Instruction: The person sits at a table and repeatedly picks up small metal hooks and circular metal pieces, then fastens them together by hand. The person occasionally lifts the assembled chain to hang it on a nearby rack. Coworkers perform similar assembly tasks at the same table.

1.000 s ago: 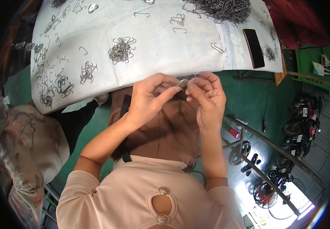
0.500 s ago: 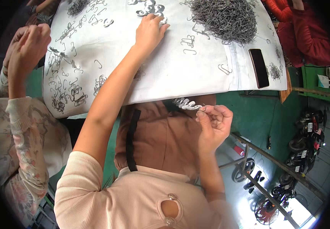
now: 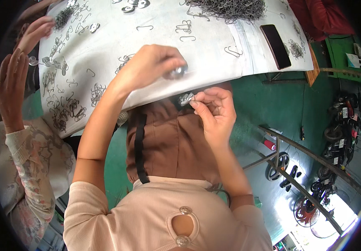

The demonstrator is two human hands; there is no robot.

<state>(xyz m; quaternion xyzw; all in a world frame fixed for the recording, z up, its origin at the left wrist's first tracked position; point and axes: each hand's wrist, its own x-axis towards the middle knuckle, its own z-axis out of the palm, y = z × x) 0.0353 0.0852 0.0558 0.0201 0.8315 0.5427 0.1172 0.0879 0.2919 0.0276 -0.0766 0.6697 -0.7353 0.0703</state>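
Observation:
My left hand (image 3: 153, 65), blurred by motion, is above the near part of the white-covered table (image 3: 214, 54). Its fingers are closed on a shiny round metal disc (image 3: 176, 72). Just past the table's near edge, my right hand (image 3: 217, 113) pinches the end of a thin wire between thumb and fingertip. Several silvery metal discs (image 3: 186, 99) are bunched on that wire, beside my fingertips. More loose metal discs (image 3: 135, 5) lie at the far side of the table. Bent wire hooks (image 3: 184, 27) are scattered beyond my left hand.
A large heap of wire hooks (image 3: 230, 9) sits at the far side, with a dark phone (image 3: 275, 47) to its right. On the left, a co-worker's hand (image 3: 11, 92) hangs near more hooks (image 3: 65, 111). A metal rail (image 3: 306, 154) and parked motorbikes (image 3: 335, 142) are at right.
My left hand has come back from the far discs toward me, now with a disc in its fingers. My right hand has moved slightly left and up with the strung discs.

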